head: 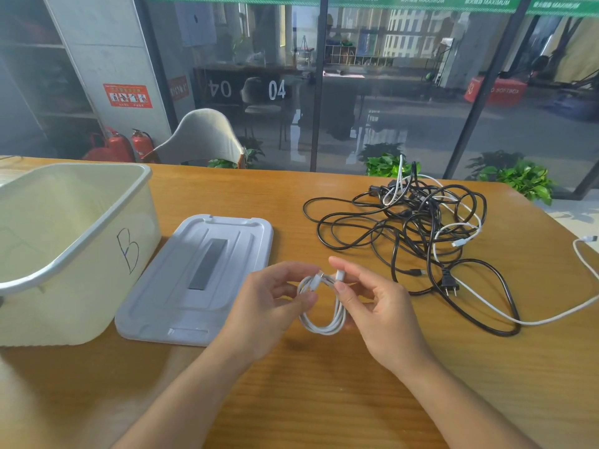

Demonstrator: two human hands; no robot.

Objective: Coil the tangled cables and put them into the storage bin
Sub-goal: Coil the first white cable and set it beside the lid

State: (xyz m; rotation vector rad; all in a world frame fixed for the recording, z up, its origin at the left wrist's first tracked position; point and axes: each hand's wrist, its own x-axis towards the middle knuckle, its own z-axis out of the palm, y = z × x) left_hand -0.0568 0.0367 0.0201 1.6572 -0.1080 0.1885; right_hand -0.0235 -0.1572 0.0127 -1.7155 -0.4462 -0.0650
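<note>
A small coil of white cable (327,319) hangs between both hands above the wooden table. My left hand (269,303) pinches the coil's upper left side. My right hand (376,303) pinches a white plug end at the coil's top between thumb and forefinger. A tangle of black and white cables (418,228) lies on the table at the right, with a black two-pin plug (450,281) at its near edge. One long white cable (551,319) trails off the right edge. The cream storage bin (81,270), marked "B", stands open at the left.
The bin's grey lid (201,280) lies flat on the table (324,400) between the bin and my hands. Beyond the table's far edge stand a beige chair (207,137), green plants (518,176), red fire extinguishers (129,147) and a glass wall.
</note>
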